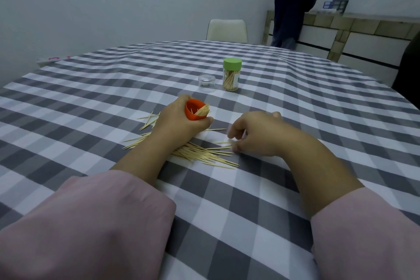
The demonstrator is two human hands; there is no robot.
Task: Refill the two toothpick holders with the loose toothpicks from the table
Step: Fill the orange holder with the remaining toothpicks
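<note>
Orange holder (196,110), gripped tilted in left hand (179,120), may spill its toothpicks; right hand (252,134) fingers pinching at the loose toothpicks (204,153) just below it.

Grey-and-white check under pale wood and bright plastic

The cloth on the tabletop (250,200) is a gingham of dark grey, mid grey and white squares; the loose toothpicks (204,154) are pale yellow-tan; the holder (193,113) in the left hand's (179,120) grip is orange-red; the second holder (231,77) has a lime-green lid over a clear body showing tan sticks; the small cap (206,83) beside it is colourless and see-through; both sleeves (91,223) are dusty pink; the chair (227,29) is cream; the wall (113,2) is pale bluish grey; the standing person's clothes (293,0) are dark navy
</note>
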